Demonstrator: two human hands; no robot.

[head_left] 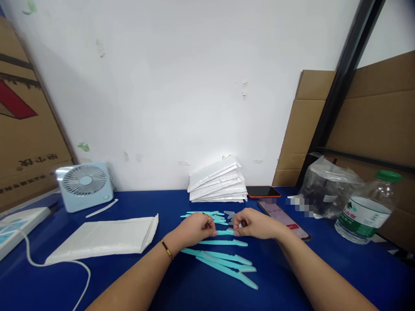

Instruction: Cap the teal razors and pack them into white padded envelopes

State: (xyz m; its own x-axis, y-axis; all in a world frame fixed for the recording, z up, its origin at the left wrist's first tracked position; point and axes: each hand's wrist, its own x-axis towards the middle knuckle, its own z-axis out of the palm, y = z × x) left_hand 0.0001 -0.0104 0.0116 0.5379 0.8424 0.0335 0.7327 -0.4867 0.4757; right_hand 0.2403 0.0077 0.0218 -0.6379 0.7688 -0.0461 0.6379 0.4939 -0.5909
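Left hand (194,231): gold-toned ring (208,218); dark bracelet (167,250), gold-toned fitting (170,255). Forearms (139,276) sleeveless.

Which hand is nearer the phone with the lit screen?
Right. The right hand is just left of the lit phone; the left hand is farther left, past the teal tool between them.

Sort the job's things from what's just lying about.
Likely the job:
held turquoise eyebrow razor
loose turquoise eyebrow razors
perhaps the stacked white packets

Apparently lying about:
light-blue desk fan
lit smartphone
dark-screened smartphone
water bottle
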